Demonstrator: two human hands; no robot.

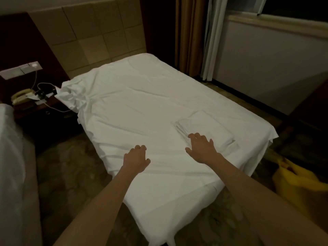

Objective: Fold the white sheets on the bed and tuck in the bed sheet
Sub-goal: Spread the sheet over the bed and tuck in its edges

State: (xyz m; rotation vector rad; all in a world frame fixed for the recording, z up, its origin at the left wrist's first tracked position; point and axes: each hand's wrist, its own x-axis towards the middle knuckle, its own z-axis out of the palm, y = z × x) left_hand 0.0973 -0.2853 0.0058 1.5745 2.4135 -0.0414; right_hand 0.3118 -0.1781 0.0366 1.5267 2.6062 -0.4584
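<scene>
Most of the frame is filled by the bed (142, 107), over which a white bed sheet (134, 110) has been spread from the padded headboard (92, 32) at upper centre down to the near corner at the bottom. The sheet is laid fairly flat across the middle, but it is bunched and rumpled at the upper-left corner beside the nightstand (35, 107), and its edges are seen hanging loose down the left side and over the near corner. Tucking is therefore judged not yet done.

At centre right, a folded white sheet (204, 128) is seen lying on the bed as a neat flat stack, so the folding appears largely finished; whether more sheets remain cannot be told.

At lower centre, the left hand (136, 160) is held low over the bed sheet with fingers loosely curled; nothing is gripped, and contact with the cloth cannot be confirmed. To its right, the right hand (202, 148) is spread open, fingers straight, its fingertips (192, 135) placed at the near edge of the folded stack; nothing is grasped.

A telephone (21, 97) is seen on the nightstand at left.
</scene>
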